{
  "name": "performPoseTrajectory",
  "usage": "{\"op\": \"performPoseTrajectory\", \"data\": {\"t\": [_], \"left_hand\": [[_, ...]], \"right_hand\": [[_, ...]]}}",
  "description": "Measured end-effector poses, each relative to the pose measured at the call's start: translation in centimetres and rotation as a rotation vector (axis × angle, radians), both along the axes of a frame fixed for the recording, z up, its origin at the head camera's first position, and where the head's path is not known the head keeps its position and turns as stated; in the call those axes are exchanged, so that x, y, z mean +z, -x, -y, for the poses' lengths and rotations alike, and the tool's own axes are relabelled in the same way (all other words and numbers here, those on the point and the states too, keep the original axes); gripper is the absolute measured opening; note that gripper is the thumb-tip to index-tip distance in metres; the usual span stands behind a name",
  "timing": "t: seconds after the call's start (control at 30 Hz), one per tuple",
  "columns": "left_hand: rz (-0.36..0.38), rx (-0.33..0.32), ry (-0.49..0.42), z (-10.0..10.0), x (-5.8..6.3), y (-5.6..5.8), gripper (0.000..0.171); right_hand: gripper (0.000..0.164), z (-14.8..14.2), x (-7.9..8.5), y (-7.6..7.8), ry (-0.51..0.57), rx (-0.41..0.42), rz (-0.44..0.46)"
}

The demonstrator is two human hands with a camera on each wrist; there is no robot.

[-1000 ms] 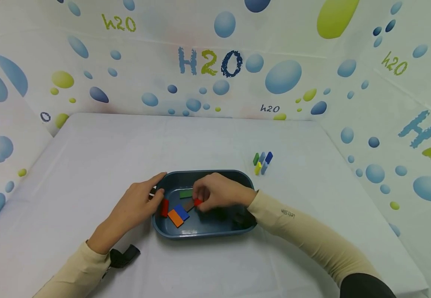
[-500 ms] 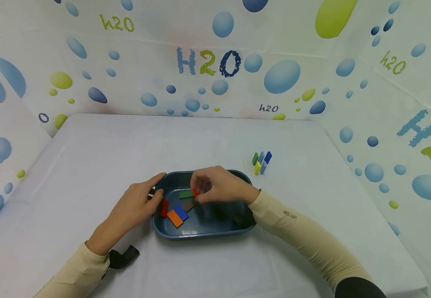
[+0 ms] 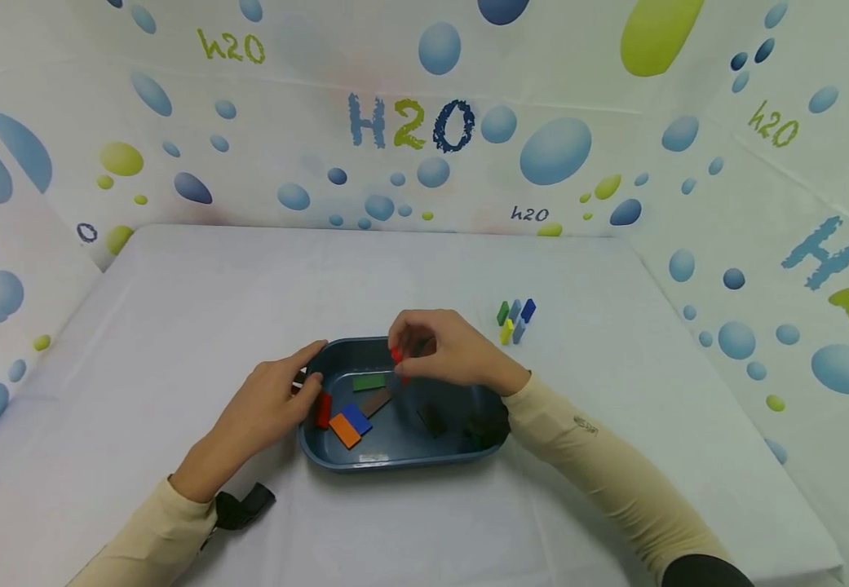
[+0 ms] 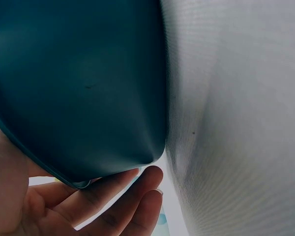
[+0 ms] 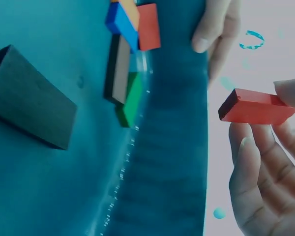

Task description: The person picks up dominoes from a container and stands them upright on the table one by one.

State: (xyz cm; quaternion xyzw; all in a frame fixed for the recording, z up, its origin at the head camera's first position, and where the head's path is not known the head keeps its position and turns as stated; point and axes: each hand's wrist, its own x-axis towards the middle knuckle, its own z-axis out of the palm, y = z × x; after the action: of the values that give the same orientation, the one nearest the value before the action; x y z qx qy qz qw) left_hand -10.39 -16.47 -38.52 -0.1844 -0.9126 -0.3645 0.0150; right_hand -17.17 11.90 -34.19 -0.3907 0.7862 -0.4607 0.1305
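Note:
A dark blue plastic tray [image 3: 409,465] stands on the white cloth. My left hand [image 3: 266,408] grips its left end, thumb at the rim and fingers along the outside wall [image 4: 88,88]. Above the tray's far side, my right hand [image 3: 446,346] pinches a red domino-like block [image 5: 255,108] between thumb and fingers. Inside the tray lie another red block [image 3: 324,410], an orange one [image 3: 345,430], a blue one [image 3: 357,418], a brownish-grey one [image 3: 376,403], a green one [image 3: 369,382] and a black one [image 3: 432,419]. The forearm and its shadow darken the tray's right end.
Beyond the tray's right corner, several small blocks stand on edge in two short rows, among them a green [image 3: 502,312], a yellow [image 3: 507,331] and a dark blue one [image 3: 528,310]. A black wrist piece [image 3: 245,507] hangs by the left sleeve. Printed sheets enclose the table.
My right hand has lifted the red block up from the tray floor, moving away from me and slightly right. The black block has come into clearer view. My left hand has stayed put.

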Motion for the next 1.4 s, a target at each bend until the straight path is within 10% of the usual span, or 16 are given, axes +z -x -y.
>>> {"op": "performPoseTrajectory", "data": {"t": [1.4], "left_hand": [[-0.014, -0.01, -0.005, 0.1, 0.1, 0.1, 0.048]], "right_hand": [[0.02, -8.2, 2.5, 0.0, 0.181, -0.349, -0.023]]}}
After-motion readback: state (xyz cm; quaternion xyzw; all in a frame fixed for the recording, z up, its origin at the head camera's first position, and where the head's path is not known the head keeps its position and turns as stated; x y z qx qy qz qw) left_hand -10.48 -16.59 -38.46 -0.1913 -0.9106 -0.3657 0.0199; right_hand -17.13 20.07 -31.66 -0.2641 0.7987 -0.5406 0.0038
